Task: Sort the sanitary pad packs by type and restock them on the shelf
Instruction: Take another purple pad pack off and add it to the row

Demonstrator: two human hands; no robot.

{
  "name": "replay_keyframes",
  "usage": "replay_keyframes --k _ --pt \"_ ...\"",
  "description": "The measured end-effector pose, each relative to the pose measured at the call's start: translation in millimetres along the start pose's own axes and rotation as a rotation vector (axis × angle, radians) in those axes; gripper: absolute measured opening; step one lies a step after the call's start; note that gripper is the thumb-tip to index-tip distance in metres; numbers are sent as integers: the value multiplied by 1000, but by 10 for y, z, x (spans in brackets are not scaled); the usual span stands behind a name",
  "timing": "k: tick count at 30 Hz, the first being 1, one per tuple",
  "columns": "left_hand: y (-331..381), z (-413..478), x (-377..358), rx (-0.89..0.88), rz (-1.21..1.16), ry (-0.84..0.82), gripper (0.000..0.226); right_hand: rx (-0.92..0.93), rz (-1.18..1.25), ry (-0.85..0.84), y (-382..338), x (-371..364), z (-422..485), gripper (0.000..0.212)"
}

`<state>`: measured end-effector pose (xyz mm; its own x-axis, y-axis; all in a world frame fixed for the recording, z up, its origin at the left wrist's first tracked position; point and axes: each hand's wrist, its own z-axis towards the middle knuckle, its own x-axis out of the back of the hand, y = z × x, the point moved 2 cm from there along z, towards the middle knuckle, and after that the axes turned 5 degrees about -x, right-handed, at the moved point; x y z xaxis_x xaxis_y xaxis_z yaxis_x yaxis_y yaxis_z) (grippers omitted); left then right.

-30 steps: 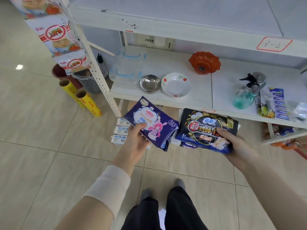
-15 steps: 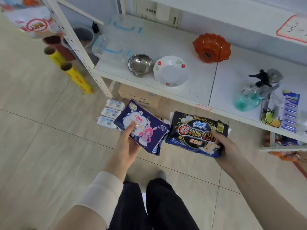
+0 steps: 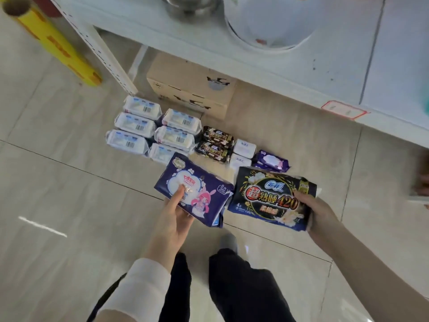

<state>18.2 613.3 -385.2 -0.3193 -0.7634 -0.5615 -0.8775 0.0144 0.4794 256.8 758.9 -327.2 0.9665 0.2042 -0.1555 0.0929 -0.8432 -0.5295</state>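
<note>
Thumb and fingers (image 3: 178, 196) of the left hand (image 3: 170, 220) gripped a purple sanitary pad pack (image 3: 199, 194) by its near edge, thumb on the printed face and the rest curled beneath. The right hand (image 3: 322, 217) gripped a black night-use pad pack (image 3: 267, 198) at its right edge in the same way. Both packs were held above the floor (image 3: 58, 182), just short of the grouped packs lying there: white packs (image 3: 139, 125), dark packs (image 3: 216, 145), small white packs (image 3: 243, 152) and one purple floor pack (image 3: 271, 161). The packs were judged light, soft and compressible, with slick film, so best clamped across the flat faces rather than by the end seals. A cardboard box (image 3: 192, 89) under the shelf (image 3: 290, 73) was shut, contents unseen. What the white bowl (image 3: 267, 26) on the shelf held could not be made out.
</note>
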Motion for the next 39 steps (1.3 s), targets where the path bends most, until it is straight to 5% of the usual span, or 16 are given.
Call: replay_keyframes --k 5,17,24,34,39 --pt "-435 886 801 -20 2 -45 85 67 -180 -23 448 -68 1031 91" --pt "-1244 2299 2151 -103 -210 18 92 306 -425 -48 1239 -289 3100 100" --pt "-1434 2506 2423 -136 -215 -9 89 468 -655 -49 1511 -511 3604 54" --pt "-1534 2498 2500 -173 -247 -9 72 816 -836 -58 1687 -631 3836 61" --pt "-1574 2488 2506 -185 -246 -16 73 930 -1043 85 1805 -630 3889 55"
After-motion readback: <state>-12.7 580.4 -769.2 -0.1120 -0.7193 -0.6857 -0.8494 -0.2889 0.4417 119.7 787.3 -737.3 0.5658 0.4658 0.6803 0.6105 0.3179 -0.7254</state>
